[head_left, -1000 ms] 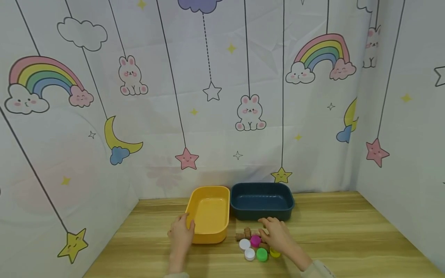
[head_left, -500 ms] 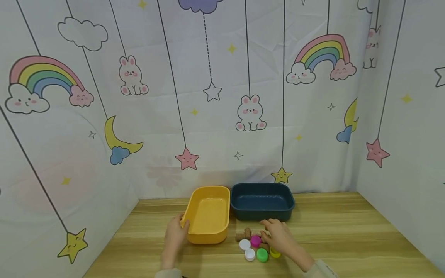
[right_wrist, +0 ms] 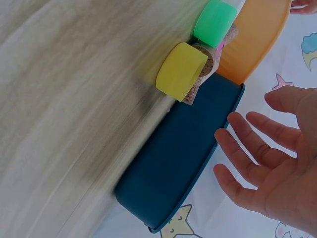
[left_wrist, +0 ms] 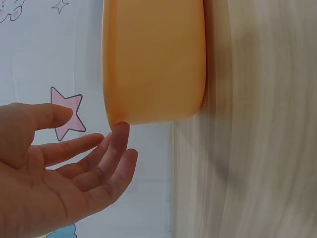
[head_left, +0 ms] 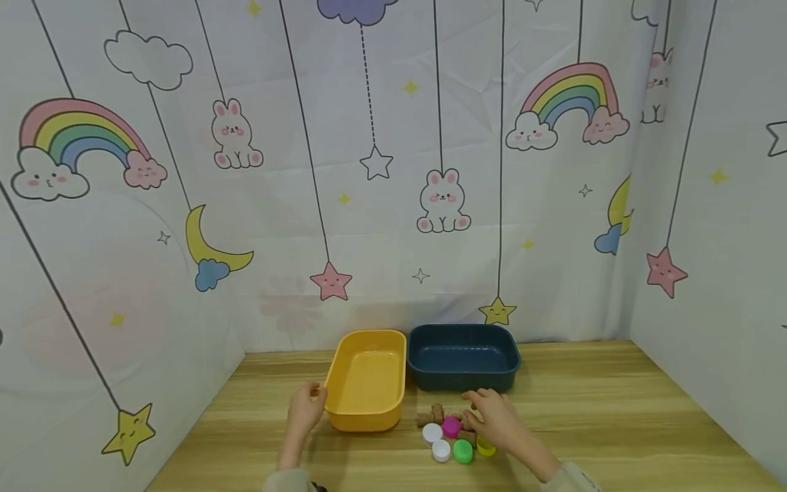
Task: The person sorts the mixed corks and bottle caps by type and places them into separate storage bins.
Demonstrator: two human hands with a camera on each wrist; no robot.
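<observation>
Standing beside the left grip [head_left: 305,408]: a yellow tub [head_left: 369,386].

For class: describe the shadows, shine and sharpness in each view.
Head view: faint highlights inside the yellow tray and blue tray; left wrist view: soft shadow beside the yellow tray, smeared grain on the table; right wrist view: soft shadow beside the yellow cap, table grain blurred.

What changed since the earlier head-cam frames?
Left hand moved left, from overlapping the yellow bin to its left edge; contact there is unclear. No clear shift of that bin. Right hand, dark-blue bin, plastic caps and corks stayed about put.
</observation>
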